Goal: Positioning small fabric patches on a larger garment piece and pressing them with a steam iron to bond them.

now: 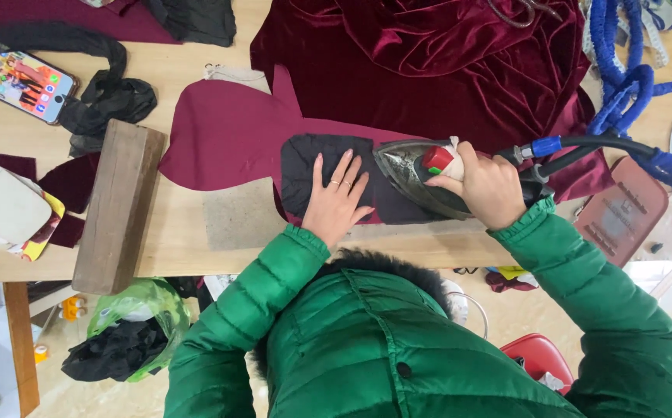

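A metal steam iron (413, 174) with a red and green knob rests on a dark piece of cloth (313, 166). That cloth lies on a cut maroon fabric piece (228, 135) on the wooden table (181, 232). My right hand (487, 186) grips the iron's handle. My left hand (337, 197) lies flat, fingers spread, on the dark cloth just left of the iron's tip. Both arms are in green padded sleeves.
A wooden block (115, 205) lies left of the fabric. Piled maroon velvet (444, 54) sits behind the iron. A blue-wrapped hose (630, 85) runs from the iron to the right. A phone (18, 81) and black cloth (108, 97) lie far left. A reddish iron rest (622, 213) sits right.
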